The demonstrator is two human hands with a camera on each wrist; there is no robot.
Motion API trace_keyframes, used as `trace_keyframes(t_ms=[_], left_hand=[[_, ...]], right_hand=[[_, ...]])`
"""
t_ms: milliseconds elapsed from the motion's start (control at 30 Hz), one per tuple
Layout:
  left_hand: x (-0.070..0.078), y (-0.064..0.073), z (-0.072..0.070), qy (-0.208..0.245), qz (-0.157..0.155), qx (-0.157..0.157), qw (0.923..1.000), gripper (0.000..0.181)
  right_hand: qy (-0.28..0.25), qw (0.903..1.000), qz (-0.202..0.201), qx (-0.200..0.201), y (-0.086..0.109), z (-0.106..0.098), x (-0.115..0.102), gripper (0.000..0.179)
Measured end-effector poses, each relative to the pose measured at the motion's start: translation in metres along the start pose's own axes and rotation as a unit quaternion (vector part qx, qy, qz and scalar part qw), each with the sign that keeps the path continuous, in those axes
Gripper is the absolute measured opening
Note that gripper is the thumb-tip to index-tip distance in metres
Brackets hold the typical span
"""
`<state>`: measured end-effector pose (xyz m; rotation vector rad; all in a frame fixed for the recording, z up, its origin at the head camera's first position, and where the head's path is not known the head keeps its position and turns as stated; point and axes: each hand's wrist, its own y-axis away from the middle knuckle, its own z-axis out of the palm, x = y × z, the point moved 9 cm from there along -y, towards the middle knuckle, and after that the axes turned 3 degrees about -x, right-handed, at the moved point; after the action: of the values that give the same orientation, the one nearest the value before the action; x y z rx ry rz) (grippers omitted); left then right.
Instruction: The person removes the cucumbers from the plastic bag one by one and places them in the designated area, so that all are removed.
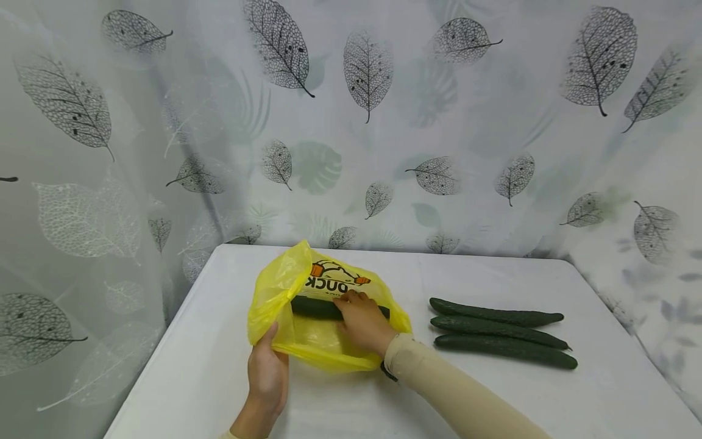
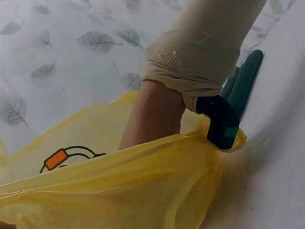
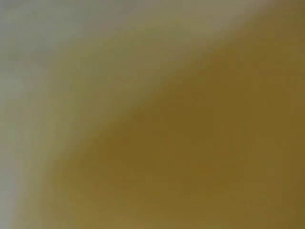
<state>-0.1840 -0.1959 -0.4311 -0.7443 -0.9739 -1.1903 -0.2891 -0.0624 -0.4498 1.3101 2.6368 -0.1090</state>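
Note:
A yellow plastic bag with a printed duck lies on the white table, its mouth held wide toward me. My left hand grips the near left rim, thumb on the inside. Inside the bag a dark green cucumber lies crosswise. My right hand reaches in over the near edge, its fingers curled over that cucumber. In the left wrist view the bag's near side hides the right hand below the wrist. Blurred yellow plastic fills most of the right wrist view.
Three cucumbers lie side by side on the table, right of the bag. A leaf-patterned curtain hangs behind the table and along its sides. A dark wrist camera sits at the right cuff against the bag's rim.

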Motion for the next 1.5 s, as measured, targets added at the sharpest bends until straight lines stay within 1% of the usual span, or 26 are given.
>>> trace_keyframes(t_ms=[133, 200, 300, 400, 567, 700, 767, 867, 933, 1000, 1200, 1267, 1400, 1500], left_hand=[[-0.002, 0.001, 0.001, -0.001, -0.007, 0.002, 1.0000, 0.044], [-0.001, 0.002, 0.001, -0.002, -0.005, -0.001, 1.0000, 0.044], [-0.001, 0.002, 0.001, -0.001, -0.004, 0.000, 1.0000, 0.044], [-0.001, 0.003, 0.001, -0.001, -0.006, 0.001, 1.0000, 0.043], [0.002, 0.003, 0.000, 0.000, 0.001, 0.004, 1.0000, 0.043], [0.007, 0.002, -0.002, 0.023, 0.018, 0.014, 0.9995, 0.041], [0.010, 0.002, -0.003, 0.037, 0.029, 0.023, 0.9986, 0.040], [0.014, 0.003, -0.004, 0.045, 0.037, 0.031, 0.9978, 0.040], [0.015, 0.003, -0.004, 0.041, 0.036, 0.030, 0.9981, 0.041], [0.014, 0.003, -0.004, 0.035, 0.030, 0.027, 0.9986, 0.041], [0.013, 0.002, -0.004, 0.027, 0.022, 0.025, 0.9991, 0.042], [0.013, 0.001, -0.005, 0.023, 0.023, 0.024, 0.9992, 0.042], [0.013, 0.001, -0.006, 0.018, 0.023, 0.025, 0.9993, 0.041], [0.013, 0.001, -0.008, 0.026, 0.030, 0.034, 0.9986, 0.041]], right_hand=[[0.014, 0.9996, -0.008, 0.024, -0.002, 0.001, 0.000, 0.037], [0.039, 0.9981, -0.019, 0.043, -0.002, 0.001, -0.003, 0.031], [0.086, 0.9934, -0.030, 0.070, -0.002, 0.003, -0.005, 0.025], [0.117, 0.9899, -0.030, 0.074, -0.001, 0.006, -0.006, 0.023], [0.135, 0.9872, -0.031, 0.079, 0.003, 0.004, -0.008, 0.020], [0.141, 0.9853, -0.033, 0.091, 0.009, -0.003, -0.009, 0.019], [0.130, 0.9868, -0.035, 0.089, 0.012, -0.005, -0.007, 0.020], [0.086, 0.9939, -0.031, 0.062, 0.014, -0.004, -0.001, 0.028], [0.049, 0.9974, -0.031, 0.042, 0.015, -0.002, 0.003, 0.033], [0.022, 0.9989, -0.035, 0.024, 0.017, 0.000, 0.005, 0.037], [0.001, 0.9975, -0.069, 0.015, 0.025, -0.004, 0.001, 0.036], [-0.014, 0.9975, -0.069, 0.008, 0.028, -0.007, -0.001, 0.035], [-0.051, 0.9972, -0.054, -0.013, 0.032, -0.009, -0.002, 0.037], [-0.074, 0.9959, -0.046, -0.023, 0.034, -0.010, -0.002, 0.039]])
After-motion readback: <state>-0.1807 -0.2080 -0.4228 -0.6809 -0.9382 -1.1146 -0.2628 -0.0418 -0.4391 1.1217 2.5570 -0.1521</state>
